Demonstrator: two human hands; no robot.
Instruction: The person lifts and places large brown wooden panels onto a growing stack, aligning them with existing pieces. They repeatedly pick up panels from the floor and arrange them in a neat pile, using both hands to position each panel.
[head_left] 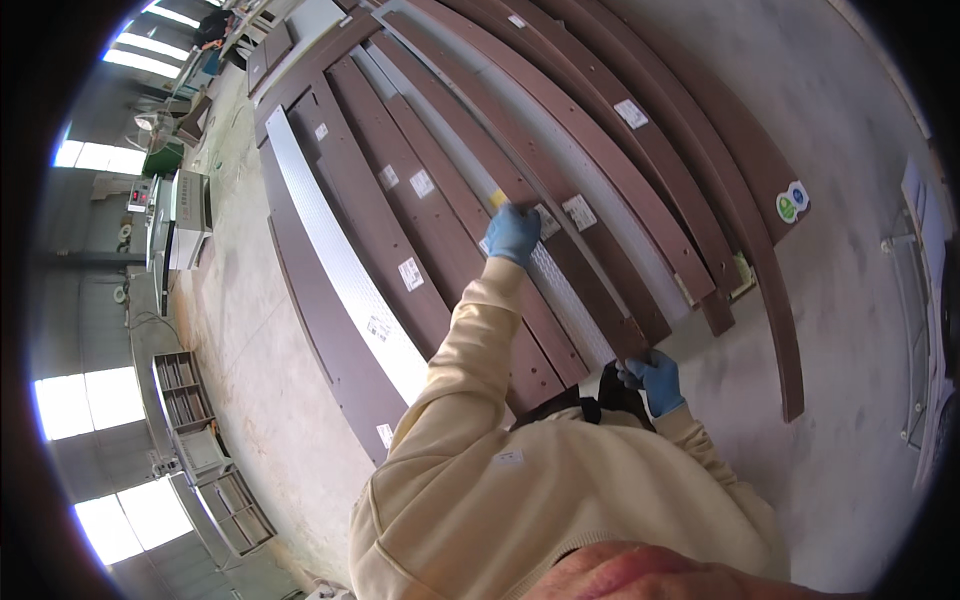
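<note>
Both my hands wear blue gloves. My left hand reaches forward over the boards, its fingers closed. It rests beside the left edge of a long brown board. A small yellow piece shows just past its fingers; whether it is gripped I cannot tell. My right hand, nearer my body, has its fingers curled at the near end of the same board. The fingertips are partly hidden. A strip with a light, patterned surface lies left of that board.
Long brown boards with white labels lie side by side, including a curved one at right. A white patterned strip lies to the left. A round green-and-blue sticker marks one panel. Shelving and a grey machine stand at far left.
</note>
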